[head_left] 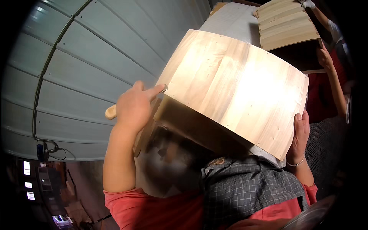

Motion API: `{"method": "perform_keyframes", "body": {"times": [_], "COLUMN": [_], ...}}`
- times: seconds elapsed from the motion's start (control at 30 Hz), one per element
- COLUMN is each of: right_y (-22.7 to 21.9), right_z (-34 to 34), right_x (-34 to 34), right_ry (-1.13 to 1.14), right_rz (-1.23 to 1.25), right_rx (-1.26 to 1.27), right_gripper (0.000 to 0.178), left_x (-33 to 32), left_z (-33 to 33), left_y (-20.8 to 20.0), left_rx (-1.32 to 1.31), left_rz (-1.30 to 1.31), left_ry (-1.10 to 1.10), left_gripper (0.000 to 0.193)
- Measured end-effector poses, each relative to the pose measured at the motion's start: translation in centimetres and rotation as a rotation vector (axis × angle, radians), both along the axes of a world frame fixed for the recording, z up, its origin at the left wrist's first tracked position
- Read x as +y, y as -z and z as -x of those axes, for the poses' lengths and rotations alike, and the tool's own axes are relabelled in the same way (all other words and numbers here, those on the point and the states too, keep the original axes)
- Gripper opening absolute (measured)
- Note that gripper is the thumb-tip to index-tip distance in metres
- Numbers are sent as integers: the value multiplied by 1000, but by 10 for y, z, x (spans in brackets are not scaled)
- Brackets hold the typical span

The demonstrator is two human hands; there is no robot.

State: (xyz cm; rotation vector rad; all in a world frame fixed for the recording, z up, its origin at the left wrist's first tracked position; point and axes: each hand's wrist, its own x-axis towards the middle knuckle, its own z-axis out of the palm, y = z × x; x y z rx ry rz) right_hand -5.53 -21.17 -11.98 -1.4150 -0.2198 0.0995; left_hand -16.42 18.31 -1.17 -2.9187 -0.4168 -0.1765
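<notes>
A large pale wooden box (230, 84) is tilted in front of me, its smooth plank face up and its dark open side toward me. My left hand (134, 103) is closed around a wooden-handled tool with a metal blade (110, 112); the handle end sticks out to the left. The index finger stretches along the blade, whose tip meets the box's left corner. Most of the tool is hidden by the hand, so its exact kind cannot be made out. At the box's right edge, my right hand (300, 134) grips the side, thumb on the near face.
A co-worker's hands (325, 58) hold another wooden box (285, 25) at the far right. A white-covered work surface (230, 21) runs behind my box. Along the left stands a grey metal panel wall (88, 57) with a cable (48, 65) down it.
</notes>
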Motion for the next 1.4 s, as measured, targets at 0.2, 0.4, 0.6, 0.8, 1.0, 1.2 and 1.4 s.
{"method": "perform_keyframes", "body": {"times": [0.2, 0.4, 0.6, 0.8, 1.0, 1.2, 1.4], "right_y": [7, 4, 6, 7, 11, 7, 4], "right_z": [-3, -4, -8, -8, -13, -3, -2], "right_x": [-11, -2, -1, -2, -5, -3, 2], "right_ry": [-5, 5, -12, 9, 4, 6, -1], "right_rz": [26, -105, -127, -116, -73, -84, -83], "right_rx": [12, 80, 68, 72, 71, 72, 52], "right_gripper": [39, 39, 41, 41, 40, 43, 44], "left_x": [0, 0, -3, -17, -30, -23, -23], "left_z": [-9, -16, -21, -8, 1, 10, 13], "left_y": [-32, -23, -37, -34, -4, -12, 7], "left_rx": [189, 166, 167, 222, 45, 85, -39], "left_rz": [-195, -79, -98, -165, -35, -100, 88], "left_ry": [8, -51, -27, -12, 78, 77, 62], "left_gripper": [36, 33, 32, 33, 46, 46, 46]}}
